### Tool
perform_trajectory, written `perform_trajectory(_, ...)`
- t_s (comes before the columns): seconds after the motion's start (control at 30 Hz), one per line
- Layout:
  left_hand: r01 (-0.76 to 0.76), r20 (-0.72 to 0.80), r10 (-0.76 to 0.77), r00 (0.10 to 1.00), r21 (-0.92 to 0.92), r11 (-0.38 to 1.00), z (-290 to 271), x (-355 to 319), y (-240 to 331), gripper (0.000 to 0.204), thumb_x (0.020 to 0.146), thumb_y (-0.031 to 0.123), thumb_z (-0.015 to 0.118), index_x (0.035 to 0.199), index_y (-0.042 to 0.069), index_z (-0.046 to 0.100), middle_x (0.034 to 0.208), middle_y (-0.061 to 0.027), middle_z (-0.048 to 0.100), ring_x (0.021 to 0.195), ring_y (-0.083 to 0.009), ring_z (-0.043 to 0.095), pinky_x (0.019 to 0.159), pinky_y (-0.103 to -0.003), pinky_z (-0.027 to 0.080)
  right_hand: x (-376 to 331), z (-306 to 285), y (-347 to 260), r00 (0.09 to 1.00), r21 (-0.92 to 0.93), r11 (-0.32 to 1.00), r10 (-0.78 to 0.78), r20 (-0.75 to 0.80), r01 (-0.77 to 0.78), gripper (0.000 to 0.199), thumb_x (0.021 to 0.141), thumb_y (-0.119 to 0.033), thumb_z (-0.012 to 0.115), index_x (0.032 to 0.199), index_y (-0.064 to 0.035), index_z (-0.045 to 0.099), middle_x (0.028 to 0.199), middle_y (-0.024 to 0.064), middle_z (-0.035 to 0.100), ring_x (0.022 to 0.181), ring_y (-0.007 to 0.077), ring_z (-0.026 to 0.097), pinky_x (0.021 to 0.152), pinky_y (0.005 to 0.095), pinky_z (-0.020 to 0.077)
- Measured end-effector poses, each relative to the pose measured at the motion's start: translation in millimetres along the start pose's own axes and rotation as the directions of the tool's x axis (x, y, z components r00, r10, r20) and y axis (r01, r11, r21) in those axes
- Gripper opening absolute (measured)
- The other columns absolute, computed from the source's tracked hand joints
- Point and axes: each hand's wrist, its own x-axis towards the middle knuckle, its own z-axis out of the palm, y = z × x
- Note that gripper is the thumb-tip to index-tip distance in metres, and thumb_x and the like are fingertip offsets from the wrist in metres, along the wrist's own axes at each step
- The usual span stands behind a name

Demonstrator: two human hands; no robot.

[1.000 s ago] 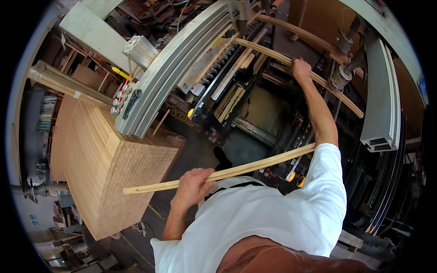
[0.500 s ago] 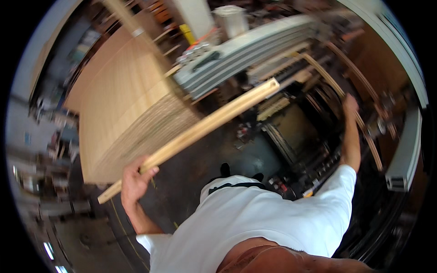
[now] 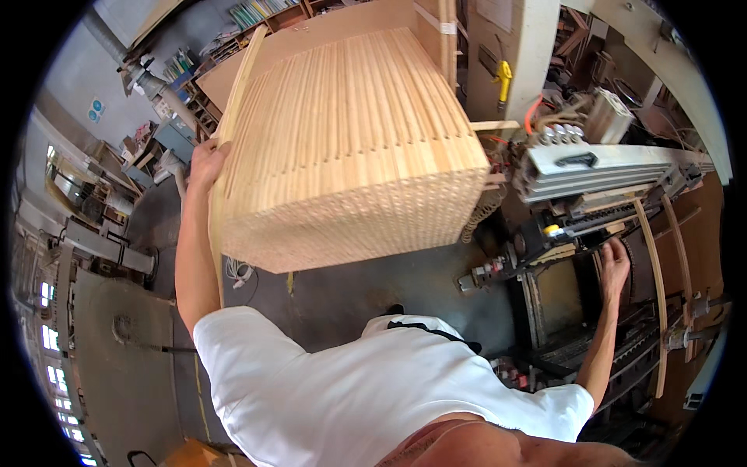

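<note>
My left hand (image 3: 207, 162) is closed around a long pale wooden strip (image 3: 246, 74), which stands lengthwise along the left side of a big stack of wooden strips (image 3: 350, 101). The strips in the stack lie side by side, and their near ends form an even face with a row of small holes just above it. Over on the right, my right hand (image 3: 615, 263) hangs by the dark machine, its fingers loosely bent and nothing visible in them. A separate wooden strip (image 3: 656, 303) rests on the machine just right of that hand.
A grey metal beam (image 3: 599, 175) with a row of fittings crosses the machine at the right. A yellow air gun (image 3: 503, 80) hangs on a post behind the stack. White cable (image 3: 240, 272) lies on the floor below the stack; a grey tabletop (image 3: 117, 366) stands at left.
The view has turned so the stack sits ahead. The strip in my left hand has swung from slanting across the front to beside the stack. My right hand is lower, apart from the machine's strip.
</note>
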Motion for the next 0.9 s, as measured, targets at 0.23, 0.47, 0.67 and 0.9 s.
perform_trajectory(0.23,0.04,0.063,-0.068,0.996,0.38,0.924,41.1,162.0,-104.1,0.058,0.076,0.044,0.068,0.103,-0.007,0.069,0.101,-0.0277,0.069,0.102,-0.0355,0.067,0.091,-0.038,0.05,-122.7,135.4,-42.2,0.956,-0.184,0.972,0.189,0.226,-0.149,0.032,0.089,-0.009,0.064,0.116,0.0087,0.063,0.1,0.0113,0.069,0.094,0.0172,0.063,0.085,0.031,0.0494)
perform_trajectory(0.47,-0.029,0.146,-0.024,0.989,0.349,0.937,91.6,231.5,-132.5,0.058,0.077,0.046,0.067,0.098,-0.008,0.071,0.099,-0.0278,0.069,0.096,-0.0358,0.068,0.085,-0.039,0.053,-206.3,153.2,-33.6,0.826,-0.18,0.873,0.487,0.285,-0.453,0.035,0.09,-0.012,0.064,0.119,0.0077,0.06,0.083,0.0045,0.064,0.068,0.0103,0.058,0.059,0.0268,0.0463)
perform_trajectory(0.67,0.059,0.106,-0.076,0.991,0.16,0.985,111.6,274.7,-140.2,0.064,0.081,0.051,0.063,0.094,-0.012,0.069,0.093,-0.0278,0.069,0.092,-0.0347,0.069,0.081,-0.041,0.053,-252.5,137.7,-33.5,0.834,-0.137,0.851,0.525,0.172,-0.507,0.039,0.092,-0.017,0.064,0.121,0.0087,0.058,0.085,0.0047,0.064,0.068,0.0104,0.058,0.058,0.0264,0.0462)
perform_trajectory(0.9,-0.088,0.021,0.087,0.996,0.389,0.917,123.8,324.3,-146.7,0.054,0.091,0.043,0.053,0.091,-0.008,0.07,0.09,-0.0262,0.07,0.09,-0.0368,0.068,0.077,-0.044,0.053,-311.7,100.6,-79.0,0.838,-0.164,0.831,0.544,0.043,-0.531,0.033,0.091,-0.015,0.062,0.115,0.0077,0.061,0.08,0.0054,0.062,0.072,0.0119,0.056,0.064,0.0286,0.0463)
